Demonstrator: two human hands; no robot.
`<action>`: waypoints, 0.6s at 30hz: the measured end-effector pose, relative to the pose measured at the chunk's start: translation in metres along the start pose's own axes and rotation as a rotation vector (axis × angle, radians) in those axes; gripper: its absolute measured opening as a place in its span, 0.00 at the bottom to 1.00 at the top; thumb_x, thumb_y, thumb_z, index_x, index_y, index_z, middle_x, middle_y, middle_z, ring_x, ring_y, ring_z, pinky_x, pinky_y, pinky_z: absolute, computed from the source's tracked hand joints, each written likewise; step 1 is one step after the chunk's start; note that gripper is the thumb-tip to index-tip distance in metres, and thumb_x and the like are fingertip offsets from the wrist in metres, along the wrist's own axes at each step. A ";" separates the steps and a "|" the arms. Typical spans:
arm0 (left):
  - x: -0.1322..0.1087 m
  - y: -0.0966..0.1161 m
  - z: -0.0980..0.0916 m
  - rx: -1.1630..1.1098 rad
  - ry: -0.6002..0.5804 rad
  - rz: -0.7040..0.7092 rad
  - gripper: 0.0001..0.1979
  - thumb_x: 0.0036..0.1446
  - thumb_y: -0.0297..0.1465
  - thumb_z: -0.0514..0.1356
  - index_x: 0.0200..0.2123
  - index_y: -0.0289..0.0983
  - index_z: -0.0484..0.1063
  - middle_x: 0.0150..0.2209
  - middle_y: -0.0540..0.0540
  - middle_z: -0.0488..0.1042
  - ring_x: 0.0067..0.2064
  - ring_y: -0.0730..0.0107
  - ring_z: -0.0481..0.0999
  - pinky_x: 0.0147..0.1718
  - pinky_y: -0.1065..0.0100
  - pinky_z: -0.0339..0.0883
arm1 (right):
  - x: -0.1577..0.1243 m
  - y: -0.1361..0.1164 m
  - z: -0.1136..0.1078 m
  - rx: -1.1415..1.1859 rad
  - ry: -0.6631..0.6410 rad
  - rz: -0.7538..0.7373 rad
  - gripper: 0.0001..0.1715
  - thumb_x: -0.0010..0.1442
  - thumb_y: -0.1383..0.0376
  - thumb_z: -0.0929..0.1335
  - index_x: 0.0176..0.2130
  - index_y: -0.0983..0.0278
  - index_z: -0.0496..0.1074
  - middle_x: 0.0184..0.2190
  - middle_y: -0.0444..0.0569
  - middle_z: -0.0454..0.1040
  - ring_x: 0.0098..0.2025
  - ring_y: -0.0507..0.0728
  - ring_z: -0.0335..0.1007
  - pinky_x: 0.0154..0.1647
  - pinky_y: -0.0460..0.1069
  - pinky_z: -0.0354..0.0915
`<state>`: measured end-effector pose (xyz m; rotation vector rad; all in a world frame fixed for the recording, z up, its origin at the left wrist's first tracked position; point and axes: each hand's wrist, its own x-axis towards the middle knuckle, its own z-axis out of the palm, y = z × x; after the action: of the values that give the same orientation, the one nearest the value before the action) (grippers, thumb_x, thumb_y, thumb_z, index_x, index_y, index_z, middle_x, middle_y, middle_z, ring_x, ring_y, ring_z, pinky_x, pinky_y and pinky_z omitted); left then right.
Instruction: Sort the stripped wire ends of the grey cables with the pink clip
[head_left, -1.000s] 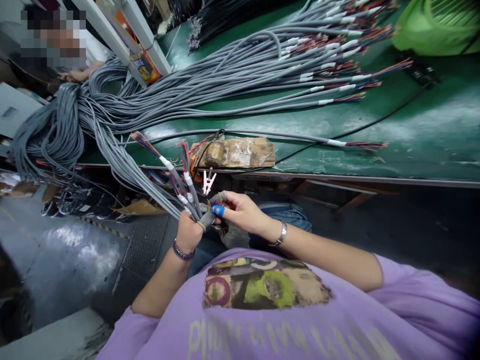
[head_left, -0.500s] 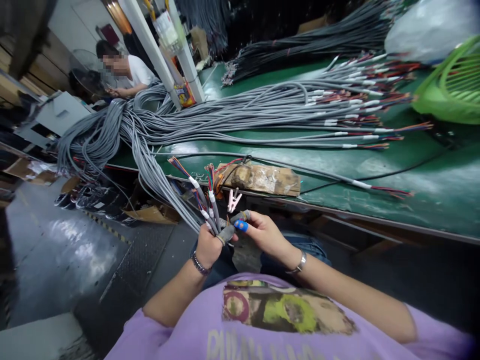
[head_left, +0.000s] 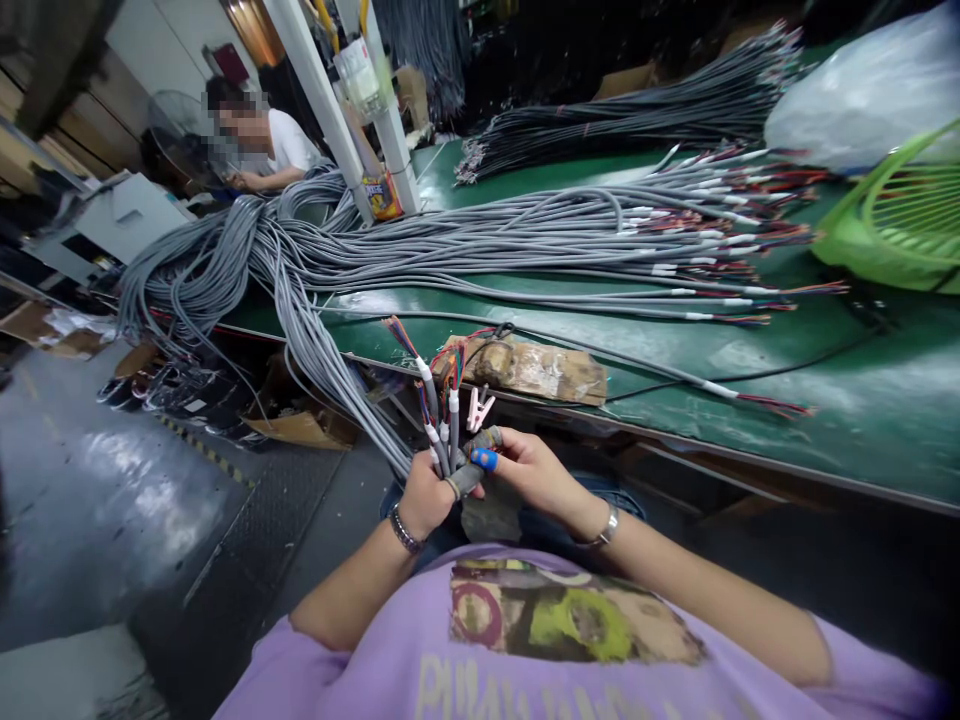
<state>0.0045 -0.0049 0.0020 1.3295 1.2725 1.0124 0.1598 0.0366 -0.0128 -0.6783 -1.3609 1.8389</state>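
Several grey cables (head_left: pixel 454 425) stand up out of my left hand (head_left: pixel 433 492), which is closed around them. White bands mark the cables near their ends, and thin coloured wires fan out at the tips. A grey wrap covers my left thumb. My right hand (head_left: pixel 525 467) meets the left one, thumb and forefinger pinched together at the cables. Its thumb wears a blue cover and its forefinger a grey wrap. What sits between those fingertips is too small and hidden to make out. A pink clip (head_left: pixel 480 410) sits just beyond my hands at the bench edge.
On the green bench (head_left: pixel 847 440) lie a long bundle of grey cables (head_left: pixel 465 235) and a darker bundle (head_left: pixel 622 120) behind it. A worn wooden block (head_left: pixel 547 368) rests at the front edge. A green basket (head_left: pixel 892 220) stands right. Another person (head_left: pixel 277 145) sits at the far left.
The camera view has shifted slightly. Both hands and the held cables appear a little lower and further right, still together in the same grip.
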 end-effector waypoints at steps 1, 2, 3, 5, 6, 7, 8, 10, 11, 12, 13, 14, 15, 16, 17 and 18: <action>-0.001 0.001 0.000 -0.005 0.015 0.000 0.17 0.51 0.39 0.64 0.18 0.34 0.73 0.19 0.46 0.74 0.23 0.71 0.71 0.26 0.70 0.63 | 0.000 -0.001 0.000 -0.012 0.020 0.004 0.21 0.53 0.48 0.71 0.29 0.63 0.68 0.21 0.43 0.71 0.25 0.53 0.67 0.32 0.49 0.63; -0.001 0.001 0.000 -0.013 0.035 0.001 0.17 0.51 0.39 0.64 0.19 0.34 0.73 0.19 0.46 0.74 0.23 0.71 0.71 0.26 0.70 0.62 | 0.000 -0.001 0.001 -0.023 0.043 0.010 0.22 0.52 0.48 0.71 0.29 0.64 0.68 0.21 0.43 0.71 0.26 0.53 0.66 0.32 0.49 0.62; -0.002 0.002 -0.001 -0.020 0.051 0.001 0.17 0.51 0.40 0.64 0.19 0.34 0.73 0.19 0.46 0.74 0.23 0.72 0.71 0.25 0.70 0.62 | 0.000 -0.002 0.001 -0.031 0.069 0.018 0.22 0.51 0.48 0.71 0.29 0.64 0.68 0.21 0.43 0.71 0.26 0.52 0.65 0.31 0.49 0.61; -0.002 0.002 -0.002 -0.022 0.062 0.003 0.17 0.51 0.41 0.64 0.19 0.34 0.73 0.18 0.47 0.73 0.22 0.72 0.70 0.25 0.71 0.61 | 0.000 -0.002 0.003 -0.041 0.123 0.046 0.23 0.49 0.48 0.72 0.28 0.65 0.68 0.21 0.43 0.69 0.24 0.50 0.61 0.28 0.47 0.58; -0.003 0.002 -0.003 -0.022 0.060 0.007 0.18 0.51 0.41 0.64 0.18 0.34 0.73 0.18 0.47 0.73 0.22 0.72 0.69 0.25 0.71 0.61 | 0.000 -0.003 0.004 -0.042 0.146 0.063 0.24 0.48 0.48 0.72 0.27 0.65 0.68 0.21 0.42 0.68 0.24 0.50 0.59 0.27 0.46 0.56; -0.003 0.002 -0.003 -0.021 0.057 0.013 0.18 0.51 0.41 0.64 0.18 0.34 0.73 0.17 0.47 0.72 0.22 0.72 0.69 0.25 0.71 0.61 | -0.001 -0.003 0.005 -0.041 0.163 0.077 0.24 0.48 0.48 0.73 0.27 0.65 0.68 0.21 0.41 0.67 0.23 0.49 0.57 0.26 0.46 0.55; -0.003 0.002 -0.004 -0.023 0.055 0.017 0.18 0.51 0.41 0.64 0.18 0.34 0.73 0.17 0.47 0.72 0.22 0.72 0.69 0.25 0.71 0.61 | -0.001 -0.004 0.006 -0.037 0.172 0.086 0.24 0.47 0.47 0.73 0.27 0.65 0.68 0.20 0.41 0.65 0.23 0.49 0.56 0.26 0.46 0.54; -0.003 0.001 -0.005 -0.040 0.069 0.019 0.18 0.52 0.42 0.63 0.19 0.34 0.73 0.17 0.47 0.72 0.23 0.72 0.70 0.25 0.70 0.62 | -0.003 -0.005 0.008 -0.016 0.170 0.092 0.24 0.47 0.47 0.73 0.27 0.65 0.68 0.20 0.40 0.64 0.23 0.48 0.55 0.26 0.46 0.54; -0.003 0.000 -0.005 -0.054 0.086 0.017 0.18 0.52 0.42 0.63 0.19 0.34 0.73 0.17 0.47 0.72 0.23 0.72 0.70 0.25 0.70 0.62 | -0.004 -0.005 0.009 0.001 0.167 0.091 0.23 0.48 0.48 0.72 0.28 0.65 0.69 0.20 0.40 0.64 0.23 0.48 0.55 0.26 0.46 0.54; -0.004 0.000 -0.005 -0.066 0.103 0.014 0.18 0.52 0.42 0.63 0.20 0.34 0.73 0.17 0.47 0.72 0.23 0.72 0.70 0.25 0.70 0.63 | -0.006 -0.006 0.010 0.018 0.163 0.091 0.23 0.48 0.48 0.72 0.29 0.65 0.69 0.20 0.40 0.64 0.23 0.48 0.55 0.27 0.46 0.55; -0.004 0.000 -0.005 -0.076 0.121 0.012 0.17 0.52 0.42 0.63 0.20 0.34 0.73 0.18 0.47 0.72 0.22 0.71 0.71 0.25 0.70 0.63 | -0.008 -0.006 0.011 0.034 0.162 0.089 0.22 0.48 0.49 0.72 0.31 0.65 0.70 0.21 0.40 0.64 0.24 0.48 0.56 0.27 0.46 0.55; -0.005 0.000 -0.005 -0.087 0.141 0.012 0.17 0.51 0.41 0.64 0.20 0.34 0.73 0.18 0.47 0.72 0.22 0.72 0.71 0.25 0.70 0.63 | -0.010 -0.006 0.012 0.045 0.161 0.088 0.22 0.49 0.50 0.73 0.32 0.65 0.70 0.22 0.40 0.64 0.24 0.48 0.56 0.27 0.46 0.55; -0.006 0.001 -0.006 -0.098 0.162 0.013 0.16 0.51 0.41 0.64 0.21 0.34 0.73 0.18 0.47 0.72 0.22 0.72 0.71 0.25 0.70 0.63 | -0.012 -0.007 0.012 0.051 0.161 0.086 0.22 0.49 0.50 0.73 0.33 0.65 0.70 0.22 0.40 0.64 0.24 0.48 0.56 0.27 0.46 0.55; -0.007 0.002 -0.006 -0.108 0.179 0.014 0.16 0.50 0.40 0.64 0.20 0.34 0.72 0.18 0.48 0.73 0.22 0.72 0.71 0.25 0.70 0.63 | -0.015 -0.007 0.012 0.051 0.159 0.083 0.22 0.49 0.51 0.73 0.33 0.65 0.70 0.23 0.40 0.64 0.24 0.48 0.56 0.27 0.46 0.55; -0.008 0.003 -0.006 -0.120 0.198 0.016 0.15 0.49 0.40 0.65 0.20 0.34 0.72 0.18 0.48 0.73 0.22 0.72 0.71 0.25 0.70 0.64 | -0.017 -0.007 0.013 0.044 0.154 0.078 0.21 0.49 0.50 0.72 0.32 0.65 0.70 0.23 0.41 0.64 0.24 0.49 0.56 0.27 0.46 0.56; -0.010 0.004 -0.006 -0.135 0.219 0.021 0.15 0.49 0.39 0.66 0.20 0.34 0.72 0.18 0.48 0.73 0.22 0.71 0.72 0.26 0.70 0.64 | -0.019 -0.008 0.013 0.033 0.147 0.075 0.21 0.49 0.50 0.72 0.31 0.65 0.70 0.23 0.41 0.65 0.24 0.49 0.56 0.27 0.46 0.56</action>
<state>-0.0018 -0.0138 0.0080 1.1554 1.3282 1.2631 0.1631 0.0149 -0.0018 -0.8398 -1.2229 1.8271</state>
